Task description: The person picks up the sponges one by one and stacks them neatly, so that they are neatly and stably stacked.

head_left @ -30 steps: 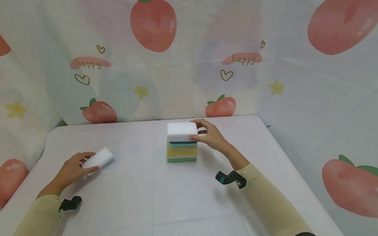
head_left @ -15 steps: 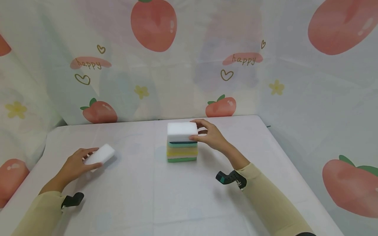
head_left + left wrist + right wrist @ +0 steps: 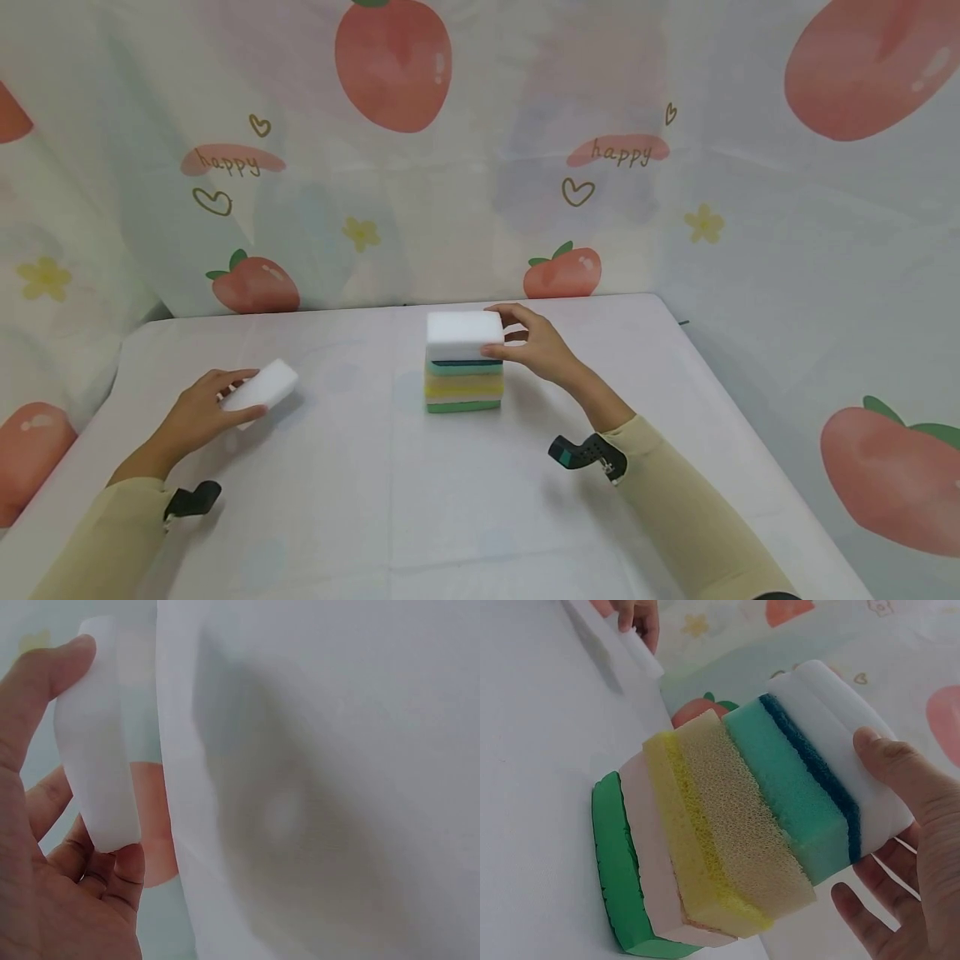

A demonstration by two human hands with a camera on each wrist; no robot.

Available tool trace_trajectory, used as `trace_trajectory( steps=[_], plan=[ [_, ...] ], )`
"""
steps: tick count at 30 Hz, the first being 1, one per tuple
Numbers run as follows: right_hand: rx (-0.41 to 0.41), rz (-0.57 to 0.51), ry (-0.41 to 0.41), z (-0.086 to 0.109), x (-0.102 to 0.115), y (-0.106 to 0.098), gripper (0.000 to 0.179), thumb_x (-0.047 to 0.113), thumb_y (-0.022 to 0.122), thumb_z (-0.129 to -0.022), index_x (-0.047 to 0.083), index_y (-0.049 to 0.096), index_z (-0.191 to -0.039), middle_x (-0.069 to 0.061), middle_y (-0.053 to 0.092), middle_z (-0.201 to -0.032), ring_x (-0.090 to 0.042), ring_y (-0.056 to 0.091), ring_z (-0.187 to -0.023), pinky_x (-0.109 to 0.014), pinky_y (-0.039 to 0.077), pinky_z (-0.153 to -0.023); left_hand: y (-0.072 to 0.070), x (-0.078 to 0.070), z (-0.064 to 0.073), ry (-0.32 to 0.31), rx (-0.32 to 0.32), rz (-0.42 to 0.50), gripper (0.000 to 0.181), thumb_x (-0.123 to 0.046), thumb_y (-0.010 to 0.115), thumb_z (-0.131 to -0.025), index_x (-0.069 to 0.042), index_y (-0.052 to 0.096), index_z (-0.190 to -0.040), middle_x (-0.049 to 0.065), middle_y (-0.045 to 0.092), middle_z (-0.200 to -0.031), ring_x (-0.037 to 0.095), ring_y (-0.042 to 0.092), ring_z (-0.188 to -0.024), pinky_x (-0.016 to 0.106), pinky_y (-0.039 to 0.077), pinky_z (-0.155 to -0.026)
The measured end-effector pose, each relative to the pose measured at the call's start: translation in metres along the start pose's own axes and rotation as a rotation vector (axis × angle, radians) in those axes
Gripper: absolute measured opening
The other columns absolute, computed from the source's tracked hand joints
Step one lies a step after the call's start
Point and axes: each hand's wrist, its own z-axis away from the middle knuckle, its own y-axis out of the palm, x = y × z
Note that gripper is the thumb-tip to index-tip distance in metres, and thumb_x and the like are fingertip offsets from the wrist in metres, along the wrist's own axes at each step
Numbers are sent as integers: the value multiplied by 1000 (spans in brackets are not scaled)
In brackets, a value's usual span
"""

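My left hand (image 3: 197,417) pinches a white sponge block (image 3: 262,385) between thumb and fingers. A shadow on the cloth shows below it, so the block is off the table. In the middle stands a stack of sponges (image 3: 463,385). Its lower layers are green (image 3: 619,862), pale pink (image 3: 656,870), yellow (image 3: 697,847), beige (image 3: 739,810) and teal with a dark blue scouring side (image 3: 814,769). White sponge (image 3: 832,712) tops the stack, apparently in two layers. My right hand (image 3: 542,346) grips the white top from the right, thumb on the near side.
A white cloth (image 3: 337,500) covers the table. Behind it hangs a curtain (image 3: 465,208) printed with red fruit, and fabric also closes off both sides. A dark wrist camera (image 3: 193,500) sits on the left cuff, another wrist camera (image 3: 588,454) on the right.
My left hand has moved a little right and farther away, carrying the white sponge block. The right hand and the stack stay where they were.
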Motion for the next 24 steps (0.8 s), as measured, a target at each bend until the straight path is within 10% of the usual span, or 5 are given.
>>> trace_trajectory(
  steps=[24],
  plan=[
    [-2,-3,-1,0,-1,0,61,18,83,-80,10,55,-134,-12,59,-121,-33,54,-110,-47,49,-100,-1,-27,-19,97,-51,7,71,-44,74,-85,-3,52,-140,21,52,-120,35,49,-104,43,49,-77]
  ],
)
